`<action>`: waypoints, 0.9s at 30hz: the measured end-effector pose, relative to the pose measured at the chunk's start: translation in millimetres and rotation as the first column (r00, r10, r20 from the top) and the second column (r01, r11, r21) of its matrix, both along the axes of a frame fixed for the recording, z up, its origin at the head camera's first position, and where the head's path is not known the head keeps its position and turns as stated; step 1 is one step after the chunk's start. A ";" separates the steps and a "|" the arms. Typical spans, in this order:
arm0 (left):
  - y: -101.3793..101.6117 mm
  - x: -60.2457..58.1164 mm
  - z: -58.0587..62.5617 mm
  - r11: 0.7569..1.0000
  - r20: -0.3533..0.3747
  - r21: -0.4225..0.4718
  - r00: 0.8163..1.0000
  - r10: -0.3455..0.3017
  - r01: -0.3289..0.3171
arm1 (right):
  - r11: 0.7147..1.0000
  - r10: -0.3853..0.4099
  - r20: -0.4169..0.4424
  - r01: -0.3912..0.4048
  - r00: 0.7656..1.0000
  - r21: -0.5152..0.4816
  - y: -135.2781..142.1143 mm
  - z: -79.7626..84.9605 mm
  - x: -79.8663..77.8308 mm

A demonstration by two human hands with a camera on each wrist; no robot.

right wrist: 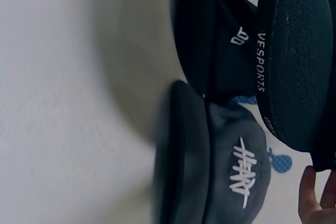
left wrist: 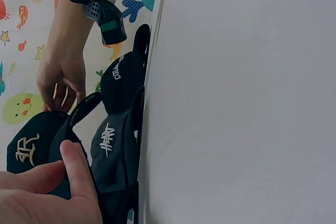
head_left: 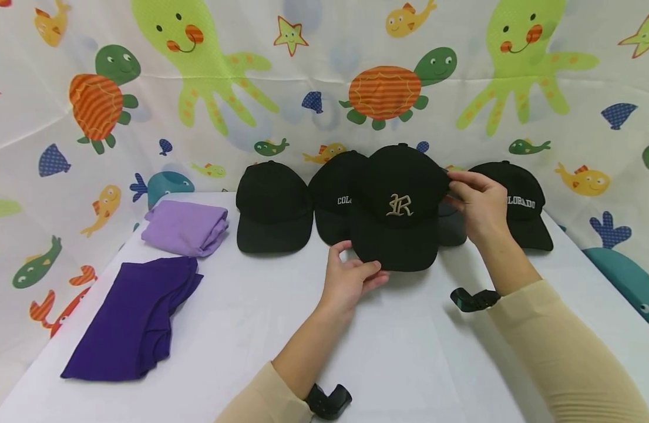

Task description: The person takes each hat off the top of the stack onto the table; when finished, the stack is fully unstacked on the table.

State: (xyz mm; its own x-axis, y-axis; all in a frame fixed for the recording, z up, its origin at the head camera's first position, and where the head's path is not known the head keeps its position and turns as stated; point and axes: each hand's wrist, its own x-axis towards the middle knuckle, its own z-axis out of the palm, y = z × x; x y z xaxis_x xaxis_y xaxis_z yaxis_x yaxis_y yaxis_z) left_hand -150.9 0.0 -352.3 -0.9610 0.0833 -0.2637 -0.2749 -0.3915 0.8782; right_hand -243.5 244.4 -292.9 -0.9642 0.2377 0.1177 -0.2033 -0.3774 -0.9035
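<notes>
Both hands hold a black baseball cap (head_left: 400,176) with a gold R on its front, raised before a row of other caps. My left hand (head_left: 347,279) grips the brim at its lower left edge, thumb on the brim's face. My right hand (head_left: 477,197) pinches the cap's right side near the back. In the right wrist view, the held cap's inside shows a lettered band (right wrist: 261,61), and the fingertips (right wrist: 307,190) of my right hand are at its edge. Behind it stands a dark grey cap (right wrist: 236,166) with white HEART lettering, mostly hidden in the head view.
Along the back of the white table (head_left: 239,329) are a plain black cap (head_left: 273,205) and two black COLORADO caps, one left (head_left: 329,202) and one right (head_left: 520,220). A folded lilac cloth (head_left: 184,226) and a dark purple cloth (head_left: 134,317) lie left. A patterned curtain (head_left: 324,53) hangs behind.
</notes>
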 end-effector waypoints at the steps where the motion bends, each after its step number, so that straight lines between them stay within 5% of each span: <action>1: 1.6 0.4 0.5 1.000 -0.001 0.001 1.000 0.000 0.000 | 1.000 -0.005 -0.002 0.005 1.000 0.002 1.2 0.2 0.6; 16: 26.7 10.0 3.8 0.999 -0.017 0.040 1.000 0.016 -0.015 | 0.995 -0.068 0.002 0.067 0.998 0.071 21.7 4.9 12.9; 27: 47.1 14.1 -1.3 0.999 -0.031 0.052 1.000 0.005 -0.003 | 0.995 -0.096 0.016 0.096 0.995 0.014 39.9 7.7 19.0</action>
State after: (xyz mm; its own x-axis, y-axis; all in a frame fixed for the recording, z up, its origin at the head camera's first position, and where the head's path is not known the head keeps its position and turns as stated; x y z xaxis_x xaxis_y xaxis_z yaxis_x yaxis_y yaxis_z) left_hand -136.7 47.0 -353.7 -0.9690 0.0926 -0.2292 -0.2464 -0.4381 0.8645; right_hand -224.6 284.4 -285.2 -0.9388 0.3278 0.1060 -0.2232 -0.3444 -0.9119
